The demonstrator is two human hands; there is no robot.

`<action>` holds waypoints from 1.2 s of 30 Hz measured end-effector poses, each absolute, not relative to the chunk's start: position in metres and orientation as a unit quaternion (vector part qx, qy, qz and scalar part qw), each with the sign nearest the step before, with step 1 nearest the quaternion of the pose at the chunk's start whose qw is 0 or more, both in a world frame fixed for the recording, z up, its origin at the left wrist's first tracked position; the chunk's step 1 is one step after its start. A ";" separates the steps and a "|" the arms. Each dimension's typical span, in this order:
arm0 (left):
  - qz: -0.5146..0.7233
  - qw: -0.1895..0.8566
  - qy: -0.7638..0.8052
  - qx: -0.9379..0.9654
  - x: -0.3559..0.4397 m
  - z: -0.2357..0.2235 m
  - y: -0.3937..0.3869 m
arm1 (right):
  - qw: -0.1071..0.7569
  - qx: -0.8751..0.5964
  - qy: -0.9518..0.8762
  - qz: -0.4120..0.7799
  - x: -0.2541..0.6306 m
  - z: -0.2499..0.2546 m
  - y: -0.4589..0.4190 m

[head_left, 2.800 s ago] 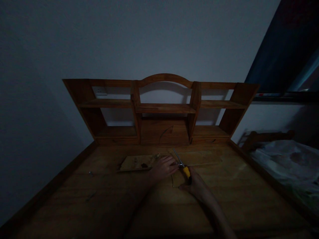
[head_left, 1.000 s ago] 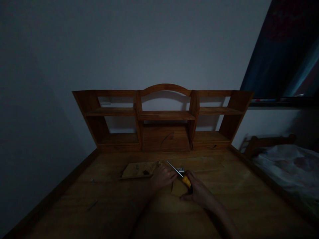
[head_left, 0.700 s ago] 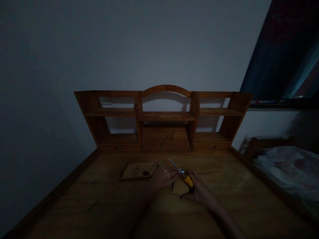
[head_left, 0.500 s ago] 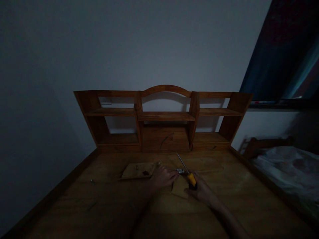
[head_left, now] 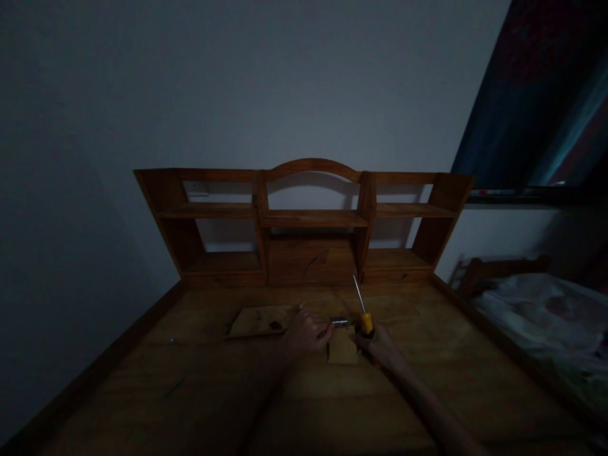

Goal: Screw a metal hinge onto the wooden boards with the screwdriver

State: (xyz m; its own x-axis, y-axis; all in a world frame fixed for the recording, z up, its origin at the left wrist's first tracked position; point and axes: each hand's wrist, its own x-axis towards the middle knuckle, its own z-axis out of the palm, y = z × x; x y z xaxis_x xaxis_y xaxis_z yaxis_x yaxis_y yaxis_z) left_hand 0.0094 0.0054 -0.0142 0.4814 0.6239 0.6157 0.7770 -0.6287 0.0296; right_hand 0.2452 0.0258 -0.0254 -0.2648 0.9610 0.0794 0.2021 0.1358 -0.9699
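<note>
A screwdriver [head_left: 367, 322] with a yellow and black handle is in my right hand [head_left: 380, 347], its fingers closed around the grip. The metal shaft points up and away from me, toward the shelf. My left hand [head_left: 308, 333] is closed, thumb and fingers pinching the left end of a small shiny metal fitting [head_left: 339, 322], whose exact kind the dim light hides. Just below the fitting is a small flat wooden piece [head_left: 342, 349], between my two hands. Behind my left hand lies a larger wooden board [head_left: 254, 321] with dark marks.
The wooden desk [head_left: 228, 392] backs onto a wooden shelf unit [head_left: 313, 218] against the wall. A tiny shiny item [head_left: 172, 341] and a thin dark mark or object [head_left: 175, 386] are at the left. A bed with pale covers [head_left: 532, 310] stands at the right.
The screwdriver has turned more upright, and my right hand has shifted slightly up and right. The small wooden piece now appears squarer to me. The metal fitting has turned a little.
</note>
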 end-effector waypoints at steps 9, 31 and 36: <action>-0.296 0.120 -0.407 -0.856 0.007 -0.010 0.005 | 0.427 -0.456 -0.627 0.465 0.240 -0.032 0.028; -0.296 0.085 -0.417 -0.855 0.008 -0.008 0.003 | 0.423 -0.468 -0.661 0.407 0.240 -0.026 0.031; -0.281 0.091 -0.421 -0.858 0.006 -0.011 0.006 | 0.431 -0.466 -0.631 0.446 0.242 -0.033 0.036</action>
State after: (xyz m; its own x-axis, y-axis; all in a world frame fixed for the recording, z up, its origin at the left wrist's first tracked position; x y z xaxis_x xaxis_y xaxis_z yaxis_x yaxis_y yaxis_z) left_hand 0.0061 0.0057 -0.0112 0.4884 0.6705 0.5585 0.7727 -0.6297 0.0804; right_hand 0.2423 0.0356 -0.0330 -0.1928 0.9728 0.1283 0.2033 0.1675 -0.9647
